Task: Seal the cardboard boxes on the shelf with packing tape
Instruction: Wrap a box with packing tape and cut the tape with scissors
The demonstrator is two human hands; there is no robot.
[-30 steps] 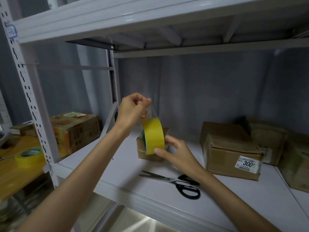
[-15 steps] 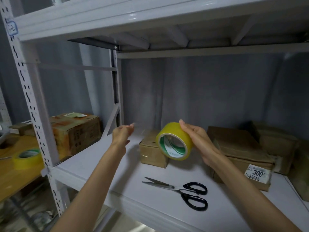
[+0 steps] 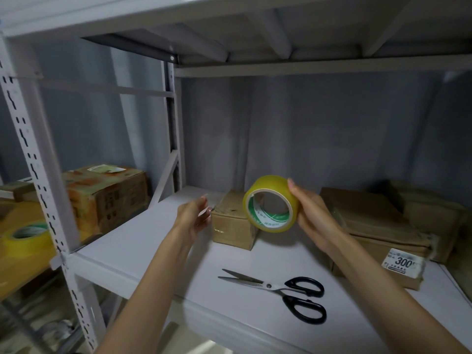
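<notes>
Step in hand: judged to be the laying of the first strip on the small brown cardboard box [image 3: 231, 226], with tape drawn out from the roll toward its left top edge.
Tape roll: a yellow-tinted clear roll of packing tape with a green-and-white printed core [image 3: 271, 203], held in the air just above the right end of the small box, its open core facing the camera.
Right hand [image 3: 310, 213]: gripped the roll from its right side, fingers curled round the outer band.
Left hand [image 3: 195, 217]: stood just beside the left end of the small box, fingers loosely curled at the top corner; they appeared to pinch a clear tape end, though the strip itself was too faint to confirm.
Small box, location: on the white metal shelf [image 3: 153, 247], toward the back and left of centre, flaps down.
Other boxes to seal: a larger brown cardboard box with a white "300" label [image 3: 378, 233] to the right on the same shelf, with more cartons behind it.
Cutting tool: black-handled steel scissors [image 3: 278, 292] lay near the shelf's front edge, blades slightly parted, untouched.
Off-shelf items: a printed orange-brown carton [image 3: 107, 195] and a second yellow tape roll [image 3: 26, 237] on the neighbouring surface to the left.
Next move, as judged: press the free end onto the box, carry the roll across the seam under tension, then cut with the scissors.
</notes>
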